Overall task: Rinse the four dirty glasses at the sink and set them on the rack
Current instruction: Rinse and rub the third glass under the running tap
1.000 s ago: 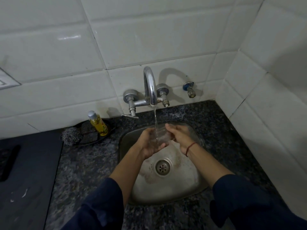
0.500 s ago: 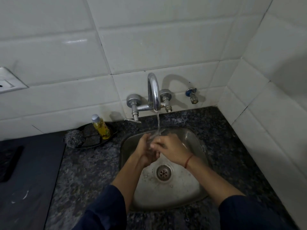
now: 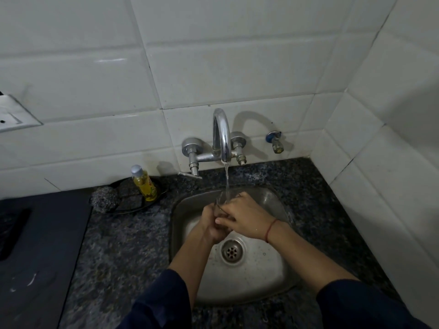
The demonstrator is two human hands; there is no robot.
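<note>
Both hands (image 3: 234, 222) meet over the sink (image 3: 273, 200), under the tap (image 3: 222, 136); bottle (image 3: 144, 184) left.

- The glass (image 3: 222, 200) is mostly hidden behind the right hand (image 3: 244, 220) and left hand (image 3: 212, 225); only its rim shows.
- The wall socket plate (image 3: 14, 113) is cut off by the left edge.
- The label on the yellow bottle (image 3: 144, 184) is too small to read.
- Both sleeves run off the bottom edge.
</note>
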